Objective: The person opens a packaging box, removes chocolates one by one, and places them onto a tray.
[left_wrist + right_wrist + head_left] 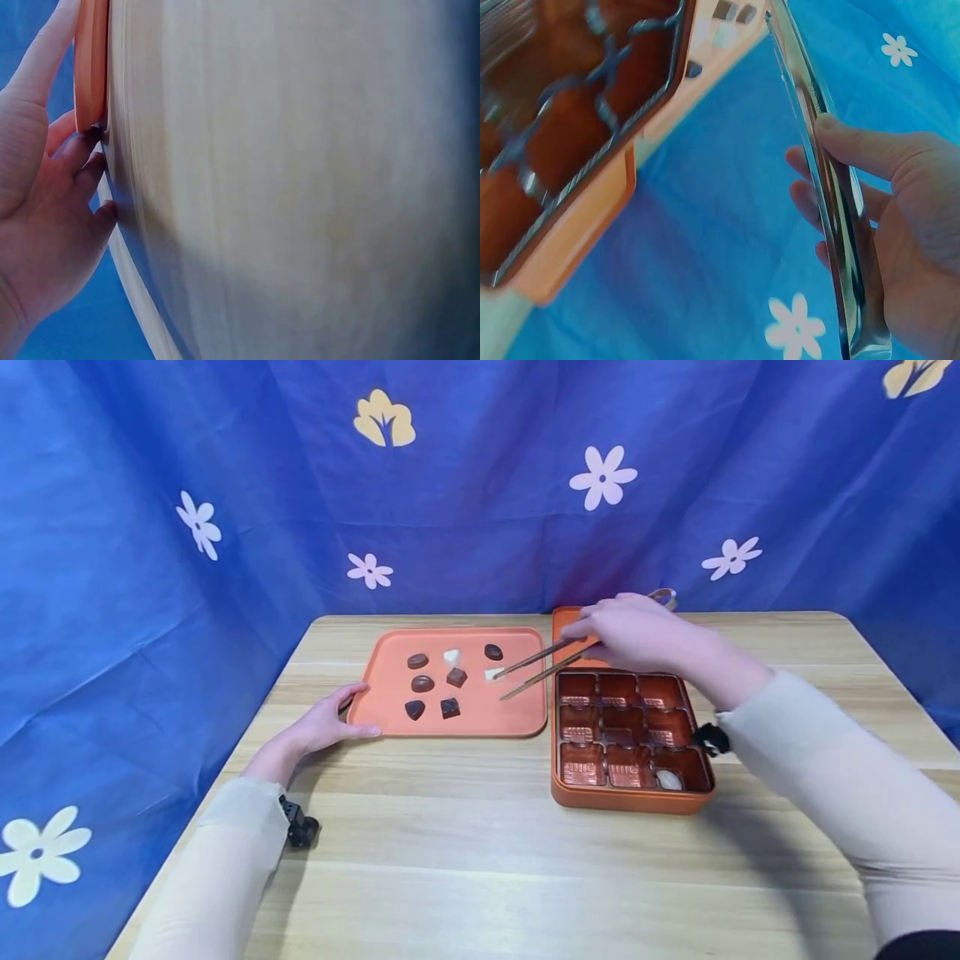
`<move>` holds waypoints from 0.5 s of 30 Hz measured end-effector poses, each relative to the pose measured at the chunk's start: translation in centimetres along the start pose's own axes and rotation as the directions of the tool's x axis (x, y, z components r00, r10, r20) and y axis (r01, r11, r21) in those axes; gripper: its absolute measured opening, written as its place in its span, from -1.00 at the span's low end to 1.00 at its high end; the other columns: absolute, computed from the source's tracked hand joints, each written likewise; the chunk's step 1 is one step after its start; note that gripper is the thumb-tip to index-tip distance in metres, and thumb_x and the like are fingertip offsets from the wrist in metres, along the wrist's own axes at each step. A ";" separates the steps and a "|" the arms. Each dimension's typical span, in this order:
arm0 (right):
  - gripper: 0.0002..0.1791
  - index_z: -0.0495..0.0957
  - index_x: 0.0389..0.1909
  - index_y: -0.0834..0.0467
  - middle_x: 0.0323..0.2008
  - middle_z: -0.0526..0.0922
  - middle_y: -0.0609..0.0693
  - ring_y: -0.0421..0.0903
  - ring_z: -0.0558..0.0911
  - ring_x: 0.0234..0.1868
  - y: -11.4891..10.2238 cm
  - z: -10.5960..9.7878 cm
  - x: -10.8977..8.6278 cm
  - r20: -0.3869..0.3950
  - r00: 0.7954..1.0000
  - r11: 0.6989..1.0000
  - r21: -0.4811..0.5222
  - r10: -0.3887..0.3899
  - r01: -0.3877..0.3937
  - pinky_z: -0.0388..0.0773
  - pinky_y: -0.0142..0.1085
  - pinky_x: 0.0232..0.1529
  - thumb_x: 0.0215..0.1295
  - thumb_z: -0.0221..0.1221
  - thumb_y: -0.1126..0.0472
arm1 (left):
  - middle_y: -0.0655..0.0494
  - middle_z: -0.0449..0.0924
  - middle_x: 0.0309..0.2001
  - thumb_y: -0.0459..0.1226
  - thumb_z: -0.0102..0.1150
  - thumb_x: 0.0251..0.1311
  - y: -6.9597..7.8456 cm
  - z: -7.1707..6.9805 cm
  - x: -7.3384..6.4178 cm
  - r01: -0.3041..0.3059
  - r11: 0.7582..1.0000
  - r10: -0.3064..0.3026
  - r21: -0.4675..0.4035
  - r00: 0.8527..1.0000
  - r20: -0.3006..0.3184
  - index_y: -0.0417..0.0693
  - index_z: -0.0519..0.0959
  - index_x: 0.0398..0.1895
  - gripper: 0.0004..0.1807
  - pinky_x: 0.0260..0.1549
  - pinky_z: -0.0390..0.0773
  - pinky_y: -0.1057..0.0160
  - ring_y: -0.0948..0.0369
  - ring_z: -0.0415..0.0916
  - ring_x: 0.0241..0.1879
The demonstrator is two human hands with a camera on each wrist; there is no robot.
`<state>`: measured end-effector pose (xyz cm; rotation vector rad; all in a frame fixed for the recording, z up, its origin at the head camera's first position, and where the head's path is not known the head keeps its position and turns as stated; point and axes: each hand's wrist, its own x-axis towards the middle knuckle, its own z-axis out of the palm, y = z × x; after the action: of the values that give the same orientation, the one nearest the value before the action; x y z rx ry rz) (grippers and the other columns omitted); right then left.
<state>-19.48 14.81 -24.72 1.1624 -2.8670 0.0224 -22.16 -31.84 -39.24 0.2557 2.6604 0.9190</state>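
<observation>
My left hand (324, 723) grips the left edge of a pink-orange tray (495, 720), thumb near the front corner. Several chocolates lie on the tray, including a dark square one (450, 707), a white heart (452, 657) and a white square piece (492, 674). With my right hand (637, 628) I hold long metal tongs (831, 187) near the bent end. Their arms are spread above the tray's right side. One tip is at the white square, apparently not clamped on it; the other stands apart from it.
Right of the tray is an orange-brown box (633, 799) with a divided insert. A white shell-shaped piece (668, 779) lies in its front right compartment. Behind the box lies an orange lid (566, 620). A blue flowered cloth (480, 485) hangs behind the wooden table (465, 835).
</observation>
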 end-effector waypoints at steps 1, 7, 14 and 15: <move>-0.60 0.61 0.13 0.08 0.03 0.64 0.13 0.14 0.58 0.05 0.2 -0.3 -0.8 -0.003 1.000 1.000 -0.009 0.007 -0.007 0.44 0.06 0.04 0.26 0.28 0.23 | -0.34 -0.07 0.47 0.08 0.43 0.02 0.0 0.0 -0.1 0.003 1.000 -0.003 0.002 1.000 0.000 -0.17 0.01 0.52 0.13 0.32 0.00 -0.24 -0.23 -0.11 0.43; -0.56 0.63 0.10 0.07 -0.03 0.66 0.10 0.11 0.62 -0.05 1.1 -1.5 -5.9 -0.053 0.999 0.998 -0.063 0.012 -0.015 0.50 0.04 -0.09 0.14 0.35 0.29 | -0.35 -0.07 0.47 0.08 0.43 0.02 0.0 -0.2 -0.2 0.008 1.000 -0.008 0.000 1.000 0.004 -0.15 0.00 0.53 0.13 0.31 0.00 -0.26 -0.24 -0.11 0.43; -0.54 0.66 0.06 0.03 -0.03 0.67 0.10 0.12 0.64 -0.07 2.9 -1.7 -11.2 -0.111 0.992 0.995 -0.071 0.057 -0.065 0.51 0.08 -0.13 0.08 0.40 0.28 | -0.34 -0.08 0.47 0.07 0.42 0.03 0.0 0.0 -0.1 0.009 1.000 -0.009 -0.003 1.000 0.009 -0.15 -0.01 0.53 0.13 0.31 -0.01 -0.26 -0.24 -0.11 0.43; -0.53 0.66 0.06 0.03 -0.03 0.67 0.11 0.13 0.64 -0.07 3.2 -1.7 -12.0 -0.115 0.991 0.995 -0.069 0.069 -0.078 0.51 0.10 -0.13 0.06 0.41 0.29 | -0.34 -0.08 0.47 0.08 0.42 0.02 0.0 0.0 -0.1 0.010 1.000 -0.010 -0.003 1.000 0.010 -0.14 -0.01 0.53 0.13 0.31 -0.01 -0.26 -0.24 -0.12 0.43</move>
<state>-13.05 25.49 -23.56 1.0086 -2.7857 -0.0148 -22.10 -31.83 -39.22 0.2451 2.6490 0.9156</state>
